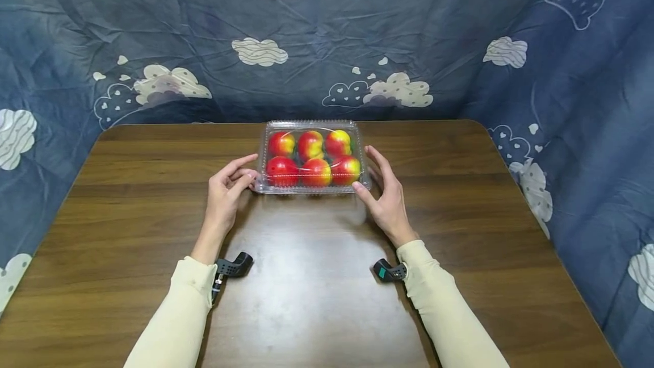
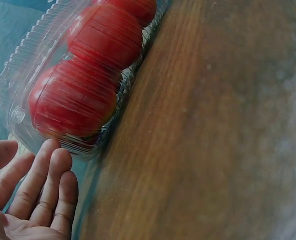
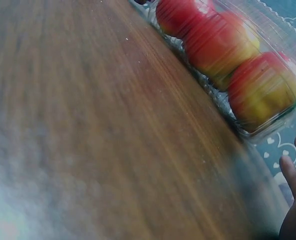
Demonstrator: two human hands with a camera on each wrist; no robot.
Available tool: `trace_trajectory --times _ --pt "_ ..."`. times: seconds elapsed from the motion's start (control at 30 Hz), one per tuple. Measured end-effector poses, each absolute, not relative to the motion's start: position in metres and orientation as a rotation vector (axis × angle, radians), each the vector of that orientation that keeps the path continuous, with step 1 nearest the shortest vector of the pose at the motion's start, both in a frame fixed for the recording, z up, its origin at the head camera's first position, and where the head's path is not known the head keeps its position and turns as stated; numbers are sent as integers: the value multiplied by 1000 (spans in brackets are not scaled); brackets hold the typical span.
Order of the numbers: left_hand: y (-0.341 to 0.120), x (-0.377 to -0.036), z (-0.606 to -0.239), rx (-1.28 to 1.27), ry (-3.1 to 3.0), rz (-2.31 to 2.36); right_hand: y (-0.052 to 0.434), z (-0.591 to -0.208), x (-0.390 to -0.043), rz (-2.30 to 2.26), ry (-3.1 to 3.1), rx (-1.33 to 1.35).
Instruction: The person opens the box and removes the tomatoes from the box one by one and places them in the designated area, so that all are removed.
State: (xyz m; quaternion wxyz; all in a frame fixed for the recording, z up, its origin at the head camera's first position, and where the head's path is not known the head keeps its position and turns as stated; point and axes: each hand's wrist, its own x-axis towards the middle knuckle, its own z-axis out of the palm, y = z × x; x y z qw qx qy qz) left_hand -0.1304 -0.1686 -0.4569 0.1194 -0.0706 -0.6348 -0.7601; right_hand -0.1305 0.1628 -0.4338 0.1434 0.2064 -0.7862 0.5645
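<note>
Both the left hand [image 1: 227,186] and right hand [image 1: 384,195], fingers relaxed, flank the clear fruit box [image 1: 311,157], gripping nothing.

A dark wooden desk [image 1: 128,214] carries one clear fruit box [image 1: 311,157], sitting right between the two grips.

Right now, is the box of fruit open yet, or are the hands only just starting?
Just starting, it seems. The clear box sits shut on the table, lid on, six red-yellow fruits inside. In hand: the left hand and right hand reach for its near corners, fingers straight, at the edge; no firm grip shows. Opening the lid and taking out fruit are not yet done.
</note>
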Motion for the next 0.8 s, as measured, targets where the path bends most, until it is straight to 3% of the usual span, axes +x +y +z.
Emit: trace_trajectory --times 0.3,0.8 --pt "-185 -130 -455 -189 -1886 -2192 144 -436 -132 1588 -2282 557" --pt "-171 -128 -459 -252 -1789 -2376 161 -462 -144 1325 -2380 510"
